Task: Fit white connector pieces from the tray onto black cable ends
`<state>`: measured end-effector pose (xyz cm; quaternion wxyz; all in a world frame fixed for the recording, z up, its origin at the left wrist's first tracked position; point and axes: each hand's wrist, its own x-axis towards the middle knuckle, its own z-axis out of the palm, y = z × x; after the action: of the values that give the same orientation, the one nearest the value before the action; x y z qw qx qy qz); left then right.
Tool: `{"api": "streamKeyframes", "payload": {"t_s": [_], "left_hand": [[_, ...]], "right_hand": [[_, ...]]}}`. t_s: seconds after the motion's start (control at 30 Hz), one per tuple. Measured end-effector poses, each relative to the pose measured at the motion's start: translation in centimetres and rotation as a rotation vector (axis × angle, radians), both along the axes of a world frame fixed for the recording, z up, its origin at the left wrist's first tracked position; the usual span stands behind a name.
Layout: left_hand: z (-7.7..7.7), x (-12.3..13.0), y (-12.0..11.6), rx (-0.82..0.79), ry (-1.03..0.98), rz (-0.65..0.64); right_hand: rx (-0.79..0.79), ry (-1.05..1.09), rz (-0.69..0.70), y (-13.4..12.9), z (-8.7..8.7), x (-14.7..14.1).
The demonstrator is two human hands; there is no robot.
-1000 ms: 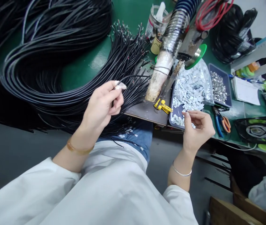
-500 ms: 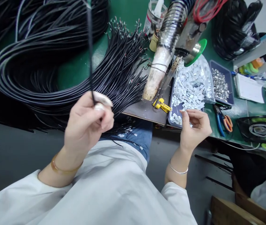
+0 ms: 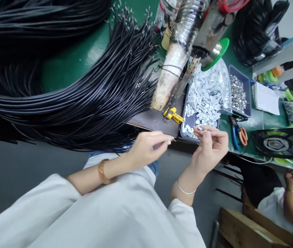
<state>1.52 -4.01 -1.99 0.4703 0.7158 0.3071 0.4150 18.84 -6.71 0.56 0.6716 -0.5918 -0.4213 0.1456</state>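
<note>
My left hand (image 3: 146,150) pinches the end of a black cable near the table's front edge. A short wire tip (image 3: 173,140) shows past the fingertips, while the rest of that cable is mostly hidden by the hand. To its right, my right hand (image 3: 210,146) is closed with thumb and fingers around a small white piece (image 3: 200,127). The two hands are apart, the wire tip pointing toward the right hand. Just behind my right hand lies a blue-grey tray (image 3: 191,119) with many small white pieces (image 3: 208,103) like it.
Bundled black cables (image 3: 84,100) fill the left of the green table. A wrapped duct (image 3: 171,72) and yellow clip (image 3: 174,115) stand mid-table. Rightward are a tray of metal parts (image 3: 238,94), pliers (image 3: 238,133) and a fan (image 3: 278,144). Another person's arm (image 3: 292,198) shows at far right.
My left hand has come down and right with the cable, from beside the bundle toward my right hand. My right hand stays near the tray, its fingers turned slightly around the white piece.
</note>
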Motion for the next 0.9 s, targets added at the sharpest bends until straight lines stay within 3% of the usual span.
{"api": "streamKeyframes", "payload": {"t_s": [0.07, 0.13, 0.27, 0.43, 0.6, 0.8, 0.9], "left_hand": [[-0.4, -1.1, 1.2, 0.022, -0.005, 0.100], [-0.4, -1.7, 2.0, -0.119, -0.067, 0.136], [0.5, -1.9, 2.9, -0.496, -0.216, 0.037], [1.2, -2.0, 3.3, -0.696, -0.272, -0.074], [1.1, -1.9, 3.1, -0.671, -0.325, -0.047], [0.9, -2.1, 2.7, -0.400, -0.197, 0.031], [1.0, -2.1, 2.6, -0.369, -0.197, 0.024]], "right_hand": [[-0.023, -0.085, 0.004, -0.5, -0.4, -1.0], [-0.046, -0.215, 0.019, -0.8, -0.8, -2.2], [-0.112, -0.317, 0.129, -0.6, -1.3, -3.8], [-0.187, -0.182, 0.287, 0.0, -1.5, -4.6], [-0.212, -0.156, 0.282, 0.0, -1.4, -4.9], [-0.200, -0.131, 0.282, -0.1, -1.4, -5.0], [-0.172, -0.127, 0.283, -0.2, -1.4, -5.2]]}}
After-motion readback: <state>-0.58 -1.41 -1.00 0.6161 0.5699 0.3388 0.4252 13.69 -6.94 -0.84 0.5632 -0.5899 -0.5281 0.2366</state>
